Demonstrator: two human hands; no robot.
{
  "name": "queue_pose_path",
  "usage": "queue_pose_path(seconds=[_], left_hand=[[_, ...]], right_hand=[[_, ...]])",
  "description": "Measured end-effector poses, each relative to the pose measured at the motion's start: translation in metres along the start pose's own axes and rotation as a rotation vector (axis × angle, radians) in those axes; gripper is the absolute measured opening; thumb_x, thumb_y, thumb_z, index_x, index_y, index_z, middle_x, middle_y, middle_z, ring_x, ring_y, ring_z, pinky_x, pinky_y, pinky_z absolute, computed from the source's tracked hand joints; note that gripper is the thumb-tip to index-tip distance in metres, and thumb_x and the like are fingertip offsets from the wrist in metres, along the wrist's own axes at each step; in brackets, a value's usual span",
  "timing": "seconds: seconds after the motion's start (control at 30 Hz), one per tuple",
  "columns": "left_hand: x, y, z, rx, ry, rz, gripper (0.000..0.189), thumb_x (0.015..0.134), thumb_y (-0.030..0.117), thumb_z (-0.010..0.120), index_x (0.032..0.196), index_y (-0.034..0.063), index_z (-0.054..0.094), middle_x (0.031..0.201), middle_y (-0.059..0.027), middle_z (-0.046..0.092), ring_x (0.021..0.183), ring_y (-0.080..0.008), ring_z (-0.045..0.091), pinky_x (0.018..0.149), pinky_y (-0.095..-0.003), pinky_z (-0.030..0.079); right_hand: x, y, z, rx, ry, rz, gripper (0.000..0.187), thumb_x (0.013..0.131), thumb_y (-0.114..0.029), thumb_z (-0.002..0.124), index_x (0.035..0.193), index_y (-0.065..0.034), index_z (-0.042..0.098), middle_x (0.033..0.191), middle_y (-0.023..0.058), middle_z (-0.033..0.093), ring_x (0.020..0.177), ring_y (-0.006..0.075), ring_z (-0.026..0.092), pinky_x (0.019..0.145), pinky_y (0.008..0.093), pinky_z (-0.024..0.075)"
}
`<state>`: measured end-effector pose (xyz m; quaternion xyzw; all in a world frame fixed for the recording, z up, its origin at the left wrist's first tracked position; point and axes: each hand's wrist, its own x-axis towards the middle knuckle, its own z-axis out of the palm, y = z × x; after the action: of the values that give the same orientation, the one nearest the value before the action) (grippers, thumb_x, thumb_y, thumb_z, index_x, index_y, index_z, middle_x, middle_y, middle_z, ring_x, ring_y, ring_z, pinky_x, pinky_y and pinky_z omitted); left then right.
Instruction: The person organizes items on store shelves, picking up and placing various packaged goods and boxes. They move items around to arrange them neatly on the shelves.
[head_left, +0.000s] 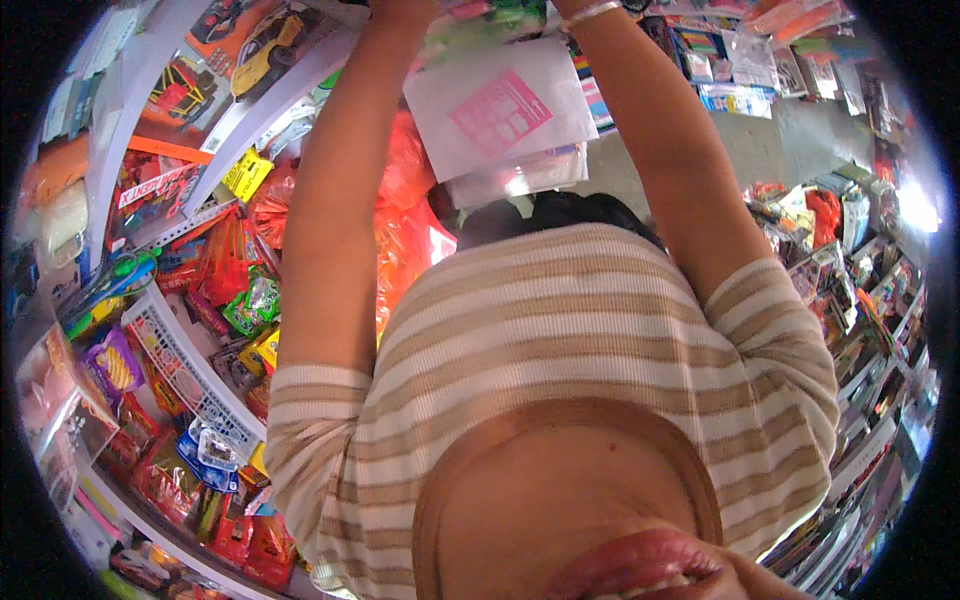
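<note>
Both my arms reach forward to the top edge of the head view. Of my left hand (403, 6) only the heel and wrist show, and its fingers are cut off. My right hand (570, 4) is also cut off just past a pale bracelet (596, 13) on the wrist. Blurred green and pink packaging (487, 22) lies between the hands; whether they touch it is hidden. Below it is a white cardboard box (427, 112) with a pink printed panel (501, 112). Clear plastic-wrapped items (551, 169) sit under the box.
Shelves on the left hold toy-car boxes (274, 45), snack packets (116, 360) and a white perforated shelf strip (191, 367). Red plastic bags (405, 165) hang beside my left arm. On the right are stocked racks (847, 285) and a grey floor (814, 142).
</note>
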<state>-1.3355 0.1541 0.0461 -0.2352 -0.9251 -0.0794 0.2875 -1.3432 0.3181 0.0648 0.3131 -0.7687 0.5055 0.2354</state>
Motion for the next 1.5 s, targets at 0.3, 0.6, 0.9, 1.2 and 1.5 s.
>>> queue_pose_path(seconds=[0.3, 0.6, 0.9, 1.2, 1.5], left_hand=[[-0.013, 0.007, 0.006, 0.042, 0.066, -0.131, 0.030, 0.078, 0.028, 0.067, 0.107, 0.0222, 0.069, 0.108, -0.0011, 0.064, 0.106, -0.0246, 0.057, 0.087, -0.0483, 0.040], [0.000, 0.075, -0.023, -0.301, 0.183, -0.176, 0.029, 0.084, 0.016, 0.065, 0.111, 0.0085, 0.066, 0.115, -0.0173, 0.062, 0.100, -0.0351, 0.060, 0.089, -0.0426, 0.048], [-0.065, 0.248, 0.002, -1.277, -0.326, -0.464, 0.051, 0.093, 0.021, 0.063, 0.137, 0.0030, 0.045, 0.130, -0.0118, 0.054, 0.116, -0.0216, 0.055, 0.097, -0.0322, 0.044], [-0.070, 0.287, 0.033, -1.105, -0.388, -0.089, 0.050, 0.093, 0.015, 0.060, 0.138, 0.0015, 0.043, 0.138, -0.0218, 0.044, 0.131, -0.0356, 0.042, 0.109, -0.0424, 0.033], [0.023, 0.357, 0.127, -0.811, -0.496, -0.356, 0.053, 0.091, 0.022, 0.065, 0.137, 0.0034, 0.046, 0.143, -0.0219, 0.039, 0.136, -0.0355, 0.034, 0.113, -0.0436, 0.028]], right_hand=[[-0.161, -0.003, -0.039, 0.399, -0.025, 0.872, 0.023, 0.091, -0.020, 0.055, 0.105, -0.0045, 0.064, 0.105, 0.0098, 0.066, 0.089, 0.0232, 0.064, 0.077, 0.0357, 0.0524], [-0.219, 0.022, -0.130, 1.695, 0.404, 0.992, 0.040, 0.099, -0.028, 0.043, 0.129, -0.0026, 0.051, 0.114, 0.0147, 0.064, 0.097, 0.0283, 0.064, 0.080, 0.0410, 0.0531], [-0.201, -0.073, -0.124, 1.179, 0.568, 0.814, 0.037, 0.097, -0.026, 0.050, 0.127, -0.0031, 0.055, 0.117, 0.0074, 0.062, 0.110, 0.0161, 0.057, 0.092, 0.0324, 0.0472], [-0.247, -0.055, -0.169, 0.938, 0.554, 1.116, 0.036, 0.092, -0.012, 0.060, 0.126, -0.0027, 0.058, 0.111, 0.0054, 0.064, 0.094, 0.0171, 0.063, 0.080, 0.0326, 0.0532], [-0.195, 0.218, -0.388, -0.278, 0.410, 0.687, 0.036, 0.082, -0.017, 0.068, 0.116, -0.0059, 0.067, 0.102, 0.0142, 0.069, 0.089, 0.0276, 0.066, 0.080, 0.0371, 0.0521]])
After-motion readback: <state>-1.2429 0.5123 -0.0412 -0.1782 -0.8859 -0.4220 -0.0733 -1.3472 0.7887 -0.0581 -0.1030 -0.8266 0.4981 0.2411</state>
